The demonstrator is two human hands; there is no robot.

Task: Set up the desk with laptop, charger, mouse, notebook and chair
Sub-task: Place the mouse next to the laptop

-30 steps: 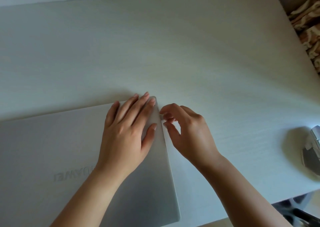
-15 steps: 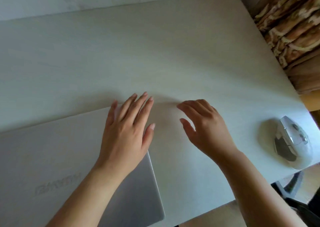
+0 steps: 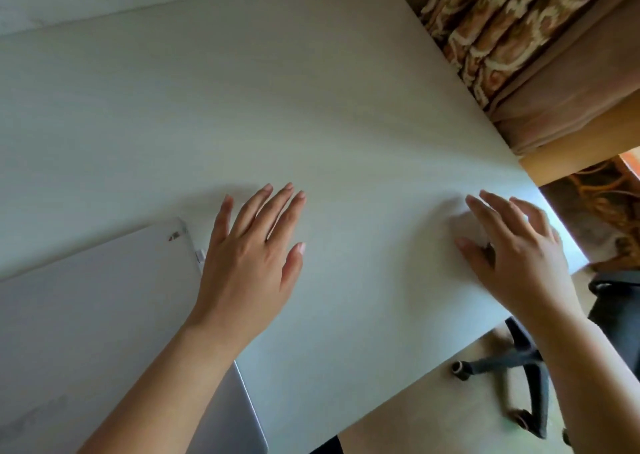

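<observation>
While both hands are hovering over the pale worktop (image 3: 311, 114), the scene is reading like this:

Right hand: the right hand (image 3: 516, 256) is spreading open over the white mouse (image 3: 467, 226), fingers splayed; its grip is not closing on anything, and whether the palm is touching the mouse is unclear.

Mouse: it is lying near the worktop's right edge, mostly hidden beneath that hand.

Left hand: the left hand (image 3: 249, 256) is lying flat and open, palm down, gripping nothing, just beside the laptop's right edge.

Laptop: the closed silver laptop (image 3: 97, 315) is sitting at the near left of the worktop, the left forearm crossing its near corner.

Surroundings: a patterned brown curtain (image 3: 512, 30) is hanging beyond the right end; a black chair base (image 3: 519, 360) with castors is showing on the floor below the near right edge.

Change: half a second ago the left hand was resting on the laptop lid and the mouse was lying uncovered; now the left hand is off the lid and the right hand is covering the mouse.
</observation>
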